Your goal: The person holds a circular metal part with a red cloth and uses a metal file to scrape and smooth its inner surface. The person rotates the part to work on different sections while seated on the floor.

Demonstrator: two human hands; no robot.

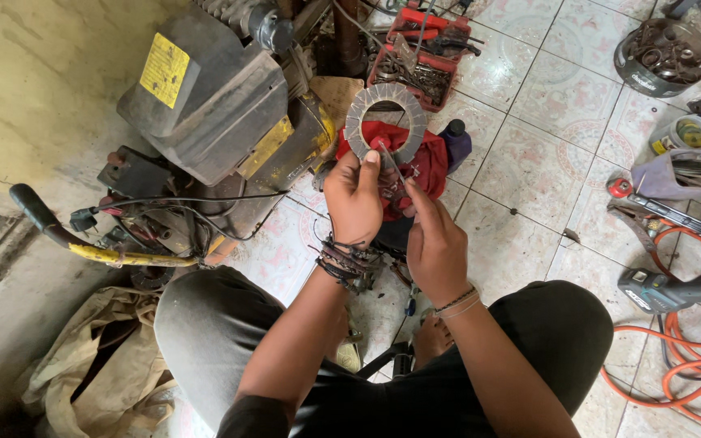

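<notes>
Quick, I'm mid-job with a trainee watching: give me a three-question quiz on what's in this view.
1. True or false: the left hand holds the ring disc up by its lower edge.
2. What does the right hand pinch? A) a thin pointed tool B) a hammer C) a cup
3. Fill in: right of the knees, an orange ____ lies coiled on the tiles.

Key:
1. True; the thumb presses on the disc's lower rim.
2. A; the thin tool points up toward the disc.
3. hose.
</notes>
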